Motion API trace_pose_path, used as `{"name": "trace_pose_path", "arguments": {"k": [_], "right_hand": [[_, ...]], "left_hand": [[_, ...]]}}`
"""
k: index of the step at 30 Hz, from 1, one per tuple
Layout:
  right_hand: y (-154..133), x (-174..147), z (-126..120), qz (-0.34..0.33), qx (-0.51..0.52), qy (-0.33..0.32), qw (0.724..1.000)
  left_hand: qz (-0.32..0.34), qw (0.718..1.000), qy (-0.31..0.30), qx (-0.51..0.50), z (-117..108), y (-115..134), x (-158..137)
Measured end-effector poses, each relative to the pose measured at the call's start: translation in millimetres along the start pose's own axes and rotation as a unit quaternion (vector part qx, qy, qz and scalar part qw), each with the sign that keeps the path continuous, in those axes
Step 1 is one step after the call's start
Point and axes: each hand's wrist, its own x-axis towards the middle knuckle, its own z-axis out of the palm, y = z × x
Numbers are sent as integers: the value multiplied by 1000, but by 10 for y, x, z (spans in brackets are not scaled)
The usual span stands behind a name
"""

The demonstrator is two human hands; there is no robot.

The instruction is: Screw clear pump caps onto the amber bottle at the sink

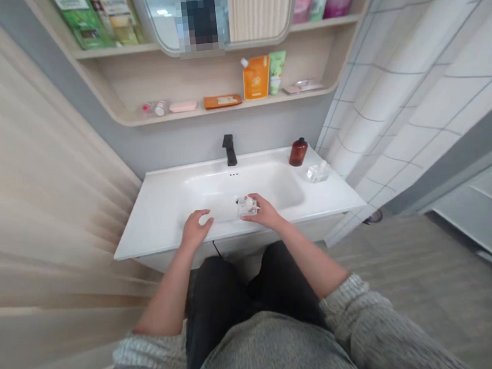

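Note:
Over the front of the white sink (267, 185), my right hand (266, 212) is closed on a small clear container (248, 206). It looks boxy and see-through; what lies inside, if anything, I cannot make out. To its left, my left hand (197, 227) is near the basin's front rim, with thumb and fingers apart and nothing between them. A gap separates this hand from the clear container. Behind the basin stands a black faucet (230, 151).
On the counter's right are a brown bottle (298, 153) and a clear crumpled-looking item (318, 172). The shelf (135, 118) above holds an orange pouch (256, 78), a green tube (277, 72) and several small items. A mirror (160, 13) hangs higher; curtains (28, 141) flank the left side.

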Motion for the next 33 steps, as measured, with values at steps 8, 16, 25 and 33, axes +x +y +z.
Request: {"name": "trace_pose_path", "arguments": {"k": [8, 16, 25, 33], "right_hand": [[73, 239, 225, 12, 38, -74, 996], [164, 211, 217, -19, 55, -111, 992], [223, 217, 228, -71, 4, -112, 991], [190, 165, 241, -95, -17, -111, 989]], "left_hand": [[72, 979, -72, -177, 427, 327, 268], [93, 944, -98, -300, 638, 370, 401], [83, 919, -78, -376, 729, 490, 396], [38, 879, -72, -470, 774, 489, 330]]}}
